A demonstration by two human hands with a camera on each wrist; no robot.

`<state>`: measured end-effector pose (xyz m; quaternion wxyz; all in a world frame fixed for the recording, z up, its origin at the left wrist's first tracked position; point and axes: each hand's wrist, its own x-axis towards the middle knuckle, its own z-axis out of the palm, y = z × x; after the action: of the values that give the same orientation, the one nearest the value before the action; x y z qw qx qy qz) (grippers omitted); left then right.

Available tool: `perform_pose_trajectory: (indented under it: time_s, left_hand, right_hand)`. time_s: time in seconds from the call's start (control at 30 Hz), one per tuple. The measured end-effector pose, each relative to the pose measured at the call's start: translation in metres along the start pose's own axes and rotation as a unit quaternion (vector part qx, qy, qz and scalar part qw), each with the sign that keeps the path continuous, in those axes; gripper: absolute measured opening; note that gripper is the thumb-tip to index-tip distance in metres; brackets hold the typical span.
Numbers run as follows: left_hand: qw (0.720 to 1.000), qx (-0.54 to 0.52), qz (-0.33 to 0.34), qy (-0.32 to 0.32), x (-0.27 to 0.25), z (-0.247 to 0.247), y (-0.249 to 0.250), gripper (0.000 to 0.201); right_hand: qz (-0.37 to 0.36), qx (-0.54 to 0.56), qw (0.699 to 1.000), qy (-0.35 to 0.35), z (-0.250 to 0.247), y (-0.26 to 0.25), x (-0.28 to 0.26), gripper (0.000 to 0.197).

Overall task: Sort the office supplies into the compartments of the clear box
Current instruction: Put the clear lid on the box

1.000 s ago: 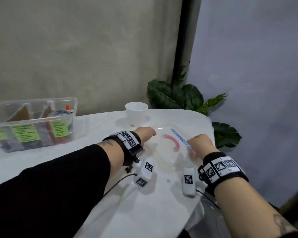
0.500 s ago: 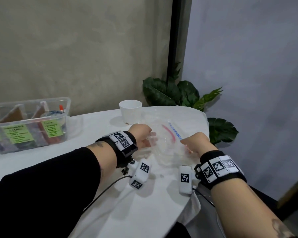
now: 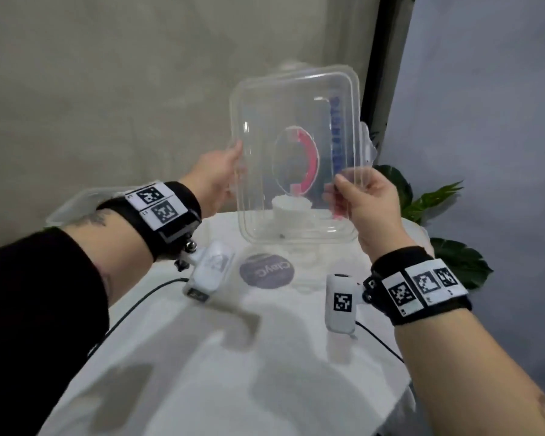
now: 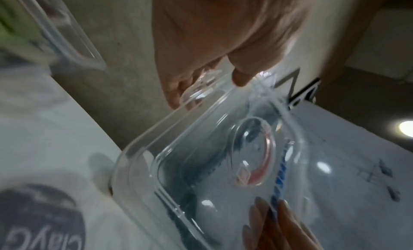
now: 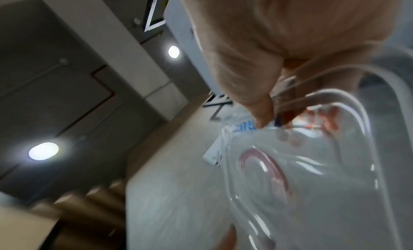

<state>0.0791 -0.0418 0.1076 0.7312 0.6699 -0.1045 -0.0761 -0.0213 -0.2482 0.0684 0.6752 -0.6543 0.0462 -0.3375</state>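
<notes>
I hold a clear plastic lid (image 3: 296, 99) upright in the air above the white table, with a red ring and blue lettering printed on it. My left hand (image 3: 221, 180) grips its left edge. My right hand (image 3: 359, 196) pinches its lower right edge, thumb in front and fingers behind. The left wrist view shows the lid (image 4: 201, 147) under my left hand (image 4: 212, 59), and the right wrist view shows the lid (image 5: 312, 165) in my right hand (image 5: 268, 59). The clear box (image 3: 76, 199) stands at the far left, mostly hidden by my left arm.
A white cup (image 3: 291, 206) shows through the lid at the back of the table. A round dark disc marked "Clay" (image 3: 266, 271) lies on the white tablecloth (image 3: 233, 372) below the lid. A leafy plant (image 3: 438, 199) stands beyond the table's right edge.
The lid lay flat on the table under both hands. Both hands have lifted it and tipped it upright, uncovering the dark disc.
</notes>
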Motion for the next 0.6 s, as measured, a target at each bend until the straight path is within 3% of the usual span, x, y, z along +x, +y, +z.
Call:
perform_pose_trajectory:
  time_s: [0.13,0.23,0.3,0.37,0.47,0.53,0.6]
  left_hand:
    - [0.992,-0.089,-0.082,-0.022,0.009,-0.074,0.036,0.106]
    - [0.965,-0.244,-0.067,-0.065,0.005,-0.127,0.046,0.129]
    - [0.951,-0.296,-0.047,-0.077,0.000,-0.153,0.047,0.124]
    - [0.954,-0.294,-0.028,-0.052,-0.002,-0.175,0.044,0.103]
    - [0.967,-0.252,-0.031,0.037,-0.002,-0.201,0.033,0.040]
    - [0.966,-0.246,-0.027,0.075,0.000,-0.222,0.024,0.013]
    - [0.965,-0.245,-0.014,0.088,0.003,-0.243,0.016,0.013]
  right_hand:
    - [-0.145,-0.013,0.988,-0.046,0.071,-0.013,-0.003,0.020]
    - [-0.182,-0.093,0.974,-0.102,0.120,-0.004,-0.004,0.024]
    - [-0.231,-0.189,0.948,-0.112,0.150,0.007,-0.004,0.030]
    - [-0.300,-0.271,0.907,-0.115,0.177,0.017,-0.005,0.034]
    - [-0.345,-0.329,0.867,-0.149,0.206,0.024,-0.010,0.035]
    - [-0.283,-0.370,0.869,-0.167,0.222,0.034,-0.008,0.053]
    - [-0.139,-0.355,0.906,-0.184,0.232,0.046,-0.007,0.093]
